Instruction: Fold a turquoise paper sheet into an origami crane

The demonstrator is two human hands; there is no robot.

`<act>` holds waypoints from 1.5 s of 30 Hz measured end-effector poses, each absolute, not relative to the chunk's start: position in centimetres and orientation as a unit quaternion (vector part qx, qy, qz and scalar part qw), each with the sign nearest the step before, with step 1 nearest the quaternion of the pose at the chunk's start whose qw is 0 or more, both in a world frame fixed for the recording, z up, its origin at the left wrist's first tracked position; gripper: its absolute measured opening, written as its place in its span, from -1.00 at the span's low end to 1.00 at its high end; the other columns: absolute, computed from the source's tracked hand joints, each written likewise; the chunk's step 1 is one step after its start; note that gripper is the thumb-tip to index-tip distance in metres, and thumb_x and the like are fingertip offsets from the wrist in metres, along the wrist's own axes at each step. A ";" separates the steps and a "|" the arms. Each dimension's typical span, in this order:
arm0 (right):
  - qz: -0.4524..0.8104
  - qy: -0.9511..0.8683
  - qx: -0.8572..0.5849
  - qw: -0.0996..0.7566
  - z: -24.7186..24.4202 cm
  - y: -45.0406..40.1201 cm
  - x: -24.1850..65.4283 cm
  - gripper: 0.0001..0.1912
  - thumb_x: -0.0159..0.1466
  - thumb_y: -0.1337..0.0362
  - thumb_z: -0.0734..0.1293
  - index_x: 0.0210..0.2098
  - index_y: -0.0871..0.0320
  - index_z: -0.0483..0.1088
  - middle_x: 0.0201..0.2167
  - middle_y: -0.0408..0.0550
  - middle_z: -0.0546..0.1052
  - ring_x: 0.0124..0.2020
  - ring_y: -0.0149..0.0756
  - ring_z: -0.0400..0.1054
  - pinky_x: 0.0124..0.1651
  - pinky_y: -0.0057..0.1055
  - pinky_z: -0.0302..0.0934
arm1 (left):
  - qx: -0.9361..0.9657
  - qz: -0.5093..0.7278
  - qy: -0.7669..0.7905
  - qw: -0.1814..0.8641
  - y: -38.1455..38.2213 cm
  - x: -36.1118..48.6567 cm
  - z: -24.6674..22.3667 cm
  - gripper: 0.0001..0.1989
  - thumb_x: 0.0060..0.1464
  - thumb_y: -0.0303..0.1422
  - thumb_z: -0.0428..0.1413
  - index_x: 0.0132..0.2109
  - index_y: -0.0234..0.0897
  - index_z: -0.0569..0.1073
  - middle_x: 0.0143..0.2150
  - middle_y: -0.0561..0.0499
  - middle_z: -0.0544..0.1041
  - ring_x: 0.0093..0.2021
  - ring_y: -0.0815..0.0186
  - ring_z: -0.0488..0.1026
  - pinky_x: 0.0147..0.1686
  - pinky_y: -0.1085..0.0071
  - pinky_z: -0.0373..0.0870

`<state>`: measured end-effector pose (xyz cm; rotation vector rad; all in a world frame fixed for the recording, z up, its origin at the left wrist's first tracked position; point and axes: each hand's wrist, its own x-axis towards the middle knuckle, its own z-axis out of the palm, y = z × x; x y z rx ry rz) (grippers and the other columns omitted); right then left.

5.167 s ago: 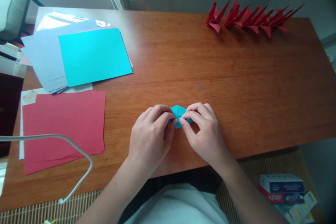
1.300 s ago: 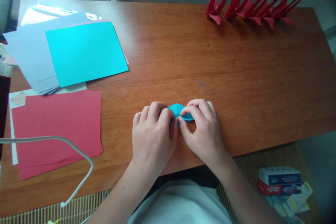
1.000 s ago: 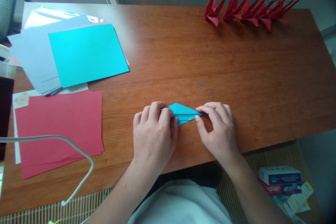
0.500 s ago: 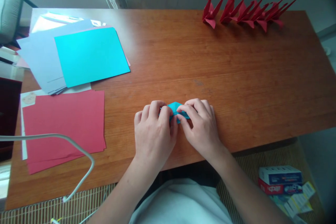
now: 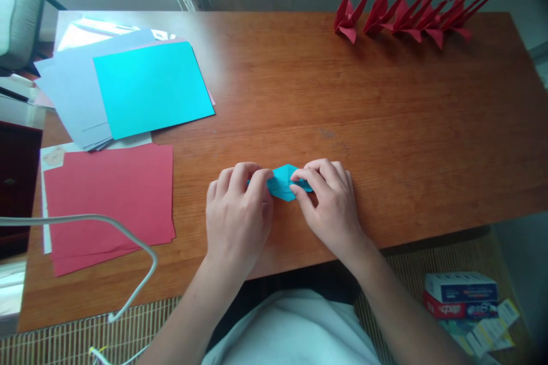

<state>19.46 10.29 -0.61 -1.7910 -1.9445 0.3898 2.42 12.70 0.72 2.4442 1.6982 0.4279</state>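
A small folded piece of turquoise paper [image 5: 282, 183] is held low over the wooden table, close to its front edge. My left hand [image 5: 238, 214] grips its left end with the fingers curled, and part of the paper is hidden behind them. On the other side my right hand [image 5: 331, 202] pinches the right end between thumb and index finger. The middle of the paper shows between the hands as a roughly six-sided shape with crease lines.
Several red paper cranes [image 5: 398, 17] stand in a row at the back right. Turquoise paper [image 5: 154, 91] lies over pale sheets [image 5: 79, 97] at the left, with red sheets [image 5: 111, 199] nearer. A grey cable [image 5: 132, 234] arches over the left front. Boxes [image 5: 460, 291] sit below, right.
My left hand has slid left along the folded paper, uncovering more of its middle. My right hand keeps its pinch at nearly the same spot. The whole view has shifted slightly.
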 end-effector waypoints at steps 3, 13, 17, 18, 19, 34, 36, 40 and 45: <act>0.143 -0.708 -0.652 0.232 -0.6 10.3 19.4 -0.95 0.36 0.27 0.34 -0.18 0.03 0.45 -0.17 -0.04 0.49 -0.14 -0.13 0.31 -0.08 -0.19 0.16 | 0.806 0.140 0.574 0.030 12.8 1.3 0.8 -0.80 0.23 -0.48 0.06 -0.05 -0.20 0.49 -0.07 -0.11 0.56 -0.08 0.05 0.44 -0.16 0.16 0.31; 0.131 -0.715 -0.644 0.239 -1.0 10.4 19.5 -0.96 0.37 0.27 0.34 -0.19 0.03 0.45 -0.17 -0.04 0.50 -0.13 -0.13 0.33 -0.08 -0.19 0.18 | 0.883 0.155 0.436 0.078 8.9 2.2 1.3 -0.56 0.25 -0.52 0.03 0.26 -0.44 0.36 0.31 -0.24 0.43 0.31 0.02 0.34 0.23 0.13 0.28; 0.127 -0.715 -0.644 0.240 -0.9 10.4 19.5 -0.94 0.37 0.27 0.33 -0.18 0.04 0.46 -0.17 -0.03 0.51 -0.12 -0.14 0.33 -0.07 -0.20 0.18 | 0.883 0.106 0.450 0.078 7.8 3.0 0.8 -0.41 0.33 -0.20 0.02 0.33 -0.57 0.28 0.39 -0.31 0.30 0.39 -0.05 0.25 0.34 0.06 0.16; 0.124 -0.717 -0.643 0.238 -0.9 10.3 19.6 -0.93 0.38 0.28 0.33 -0.17 0.04 0.46 -0.16 -0.03 0.51 -0.11 -0.14 0.33 -0.07 -0.20 0.18 | 0.884 0.102 0.451 0.074 7.7 3.0 0.7 -0.38 0.34 -0.16 0.02 0.34 -0.57 0.27 0.40 -0.31 0.29 0.39 -0.05 0.25 0.35 0.04 0.15; 0.120 -0.719 -0.643 0.235 -0.9 10.2 19.9 -0.93 0.38 0.28 0.33 -0.16 0.03 0.47 -0.15 -0.03 0.51 -0.11 -0.13 0.33 -0.06 -0.20 0.17 | 0.884 0.101 0.451 0.071 7.6 3.0 0.6 -0.37 0.34 -0.15 0.01 0.35 -0.56 0.26 0.40 -0.30 0.28 0.39 -0.05 0.25 0.35 0.03 0.15; 0.166 -0.710 -0.603 0.323 0.3 10.3 22.9 -0.77 0.39 0.35 0.27 0.02 0.08 0.44 -0.04 0.03 0.51 0.02 -0.12 0.38 0.12 -0.14 0.30 | 0.884 0.132 0.433 0.121 8.3 1.7 0.7 -0.49 0.33 -0.28 0.02 0.33 -0.40 0.30 0.43 -0.26 0.26 0.41 -0.03 0.22 0.40 -0.08 0.04; 0.161 -0.724 -0.593 0.315 0.3 10.8 22.1 -0.75 0.37 0.36 0.29 0.03 0.08 0.44 -0.04 0.03 0.52 0.02 -0.11 0.37 0.13 -0.12 0.29 | 0.884 0.134 0.433 0.112 8.1 1.7 0.7 -0.51 0.32 -0.30 0.03 0.31 -0.43 0.32 0.43 -0.29 0.24 0.42 -0.05 0.20 0.39 -0.08 0.06; 0.145 -0.739 -0.594 0.282 -0.2 11.1 21.0 -0.76 0.36 0.37 0.31 0.01 0.10 0.46 -0.05 0.04 0.51 0.01 -0.09 0.35 0.12 -0.12 0.29 | 0.886 0.130 0.435 0.094 7.6 1.4 0.8 -0.53 0.32 -0.33 0.03 0.30 -0.44 0.34 0.44 -0.29 0.23 0.44 -0.07 0.16 0.38 -0.10 0.08; 0.123 -0.741 -0.606 0.263 -0.6 10.8 20.8 -0.78 0.35 0.37 0.33 -0.02 0.16 0.49 -0.06 0.06 0.50 -0.02 -0.09 0.33 0.09 -0.14 0.29 | 0.887 0.152 0.430 0.072 7.4 0.9 1.0 -0.56 0.30 -0.42 0.02 0.28 -0.42 0.36 0.39 -0.25 0.31 0.40 -0.02 0.24 0.39 -0.06 0.10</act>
